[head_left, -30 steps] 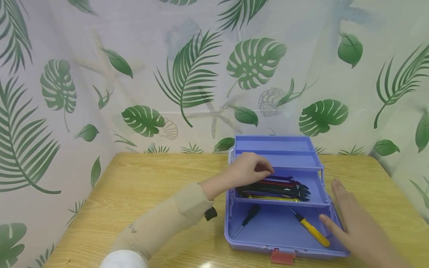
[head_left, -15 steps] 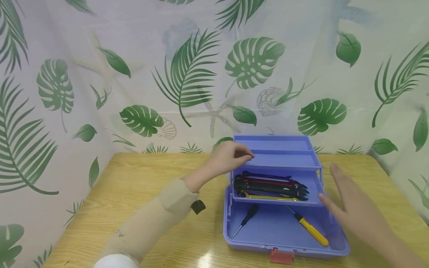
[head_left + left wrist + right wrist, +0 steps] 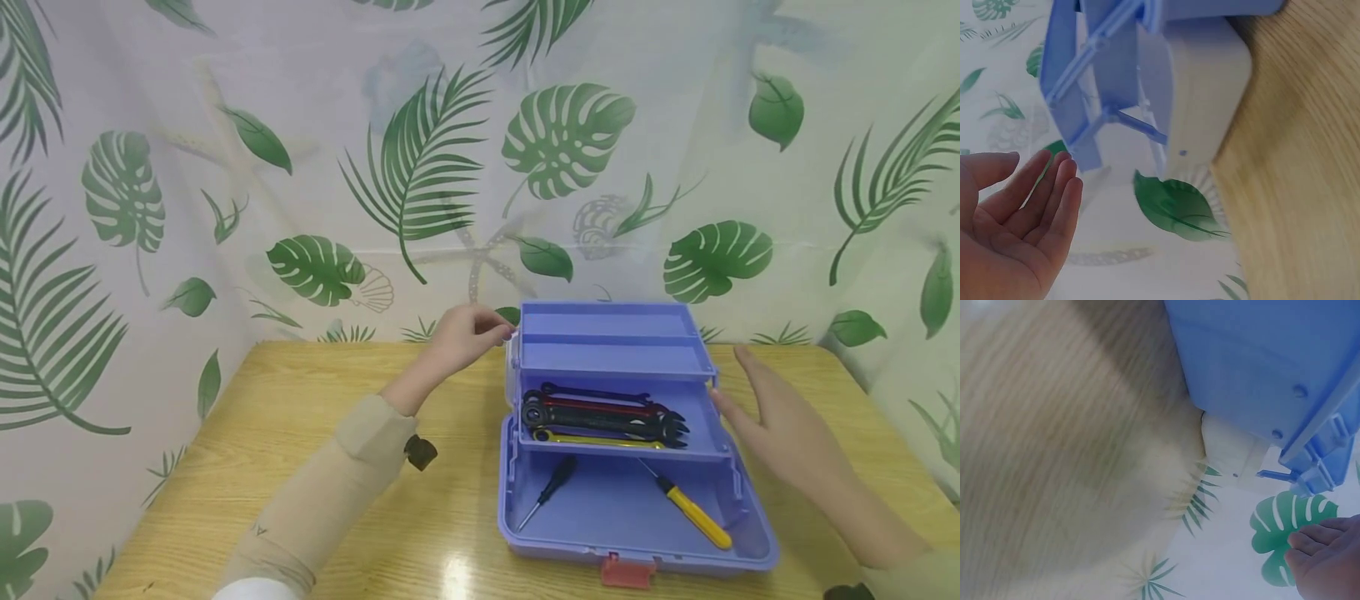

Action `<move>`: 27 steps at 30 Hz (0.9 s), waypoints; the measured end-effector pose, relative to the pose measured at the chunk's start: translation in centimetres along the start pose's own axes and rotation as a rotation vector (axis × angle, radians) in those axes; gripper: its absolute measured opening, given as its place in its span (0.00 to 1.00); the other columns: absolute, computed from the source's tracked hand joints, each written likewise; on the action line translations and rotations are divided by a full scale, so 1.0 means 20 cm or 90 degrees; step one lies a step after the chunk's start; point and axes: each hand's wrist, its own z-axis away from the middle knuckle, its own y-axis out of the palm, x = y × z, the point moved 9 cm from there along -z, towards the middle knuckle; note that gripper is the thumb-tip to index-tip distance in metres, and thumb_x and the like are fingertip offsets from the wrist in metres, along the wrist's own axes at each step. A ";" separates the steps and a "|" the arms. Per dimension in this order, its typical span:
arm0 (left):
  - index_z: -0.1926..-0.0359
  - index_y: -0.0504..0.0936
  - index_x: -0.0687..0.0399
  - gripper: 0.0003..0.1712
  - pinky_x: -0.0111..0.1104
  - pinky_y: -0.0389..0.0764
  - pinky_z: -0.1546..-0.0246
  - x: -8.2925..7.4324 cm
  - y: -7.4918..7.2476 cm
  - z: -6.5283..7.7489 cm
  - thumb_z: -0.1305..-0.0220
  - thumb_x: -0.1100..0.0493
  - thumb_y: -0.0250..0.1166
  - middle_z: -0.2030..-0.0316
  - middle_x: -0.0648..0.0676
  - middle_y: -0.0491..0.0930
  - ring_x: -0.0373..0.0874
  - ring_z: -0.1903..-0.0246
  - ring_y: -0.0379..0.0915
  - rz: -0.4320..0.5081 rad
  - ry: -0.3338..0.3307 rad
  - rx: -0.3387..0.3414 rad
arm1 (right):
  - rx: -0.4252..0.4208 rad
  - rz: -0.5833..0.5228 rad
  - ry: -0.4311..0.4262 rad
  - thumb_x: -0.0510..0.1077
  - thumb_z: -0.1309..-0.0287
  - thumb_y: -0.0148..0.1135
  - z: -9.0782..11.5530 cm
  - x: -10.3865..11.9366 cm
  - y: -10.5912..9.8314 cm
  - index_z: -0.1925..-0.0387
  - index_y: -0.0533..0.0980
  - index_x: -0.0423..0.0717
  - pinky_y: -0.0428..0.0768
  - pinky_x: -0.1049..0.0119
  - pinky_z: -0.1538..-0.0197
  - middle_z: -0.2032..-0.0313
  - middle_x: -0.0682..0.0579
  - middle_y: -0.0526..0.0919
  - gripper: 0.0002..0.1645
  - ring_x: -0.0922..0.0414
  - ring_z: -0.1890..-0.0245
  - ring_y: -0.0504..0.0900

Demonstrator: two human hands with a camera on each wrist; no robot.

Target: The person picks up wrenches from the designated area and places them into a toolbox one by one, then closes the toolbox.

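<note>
A blue toolbox (image 3: 622,508) stands open on the table, its two trays raised in steps. My left hand (image 3: 468,337) is beside the left edge of the upper tray (image 3: 615,356); its fingers are slightly bent, near the tray's corner in the left wrist view, and hold nothing. Off the toolbox's right side is my right hand (image 3: 787,425), fingers extended, thumb close to the trays' right edge. Several wrenches (image 3: 607,416) in black, red and yellow lie side by side in the lower tray. In the bottom lie a black screwdriver (image 3: 557,483) and a yellow-handled screwdriver (image 3: 697,515).
A red latch (image 3: 627,572) sits at the toolbox's front. Behind the trays, the whitish lid (image 3: 1210,94) is tipped back. The wooden table (image 3: 315,375) reaches to a leaf-printed cloth (image 3: 450,167) at the back and sides.
My left hand has moved left from above the wrenches to beside the upper tray's left edge, uncovering the wrenches. My right hand has shifted slightly away from me along the toolbox's right side.
</note>
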 end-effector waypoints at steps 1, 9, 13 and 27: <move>0.48 0.89 0.61 0.16 0.40 0.86 0.50 0.02 0.00 0.00 0.21 0.54 0.62 0.54 0.59 0.91 0.53 0.53 0.87 0.002 -0.007 0.001 | 0.001 -0.004 0.007 0.55 0.18 0.50 -0.01 -0.01 0.00 0.17 0.45 0.32 0.54 0.23 0.26 0.21 0.23 0.53 0.47 0.19 0.25 0.56; 0.53 0.91 0.61 0.16 0.34 0.83 0.57 0.20 0.04 0.00 0.21 0.54 0.62 0.59 0.59 0.92 0.50 0.58 0.86 0.042 -0.064 -0.019 | 0.021 -0.058 0.049 0.56 0.16 0.43 -0.07 -0.09 0.05 0.21 0.51 0.24 0.60 0.21 0.31 0.26 0.18 0.60 0.44 0.17 0.28 0.59; 0.54 0.91 0.63 0.19 0.34 0.86 0.55 0.27 0.08 0.00 0.20 0.54 0.59 0.60 0.60 0.92 0.52 0.58 0.87 0.071 -0.095 -0.018 | 0.051 -0.102 0.086 0.58 0.15 0.37 -0.09 -0.13 0.09 0.22 0.51 0.22 0.59 0.21 0.30 0.27 0.17 0.60 0.44 0.17 0.28 0.59; 0.46 0.81 0.83 0.34 0.45 0.89 0.47 0.41 0.26 0.04 0.15 0.48 0.51 0.50 0.76 0.86 0.67 0.50 0.88 0.280 -0.210 -0.043 | 0.149 -0.272 0.142 0.63 0.16 0.17 -0.13 -0.17 0.24 0.22 0.51 0.22 0.59 0.30 0.23 0.24 0.19 0.55 0.50 0.21 0.24 0.56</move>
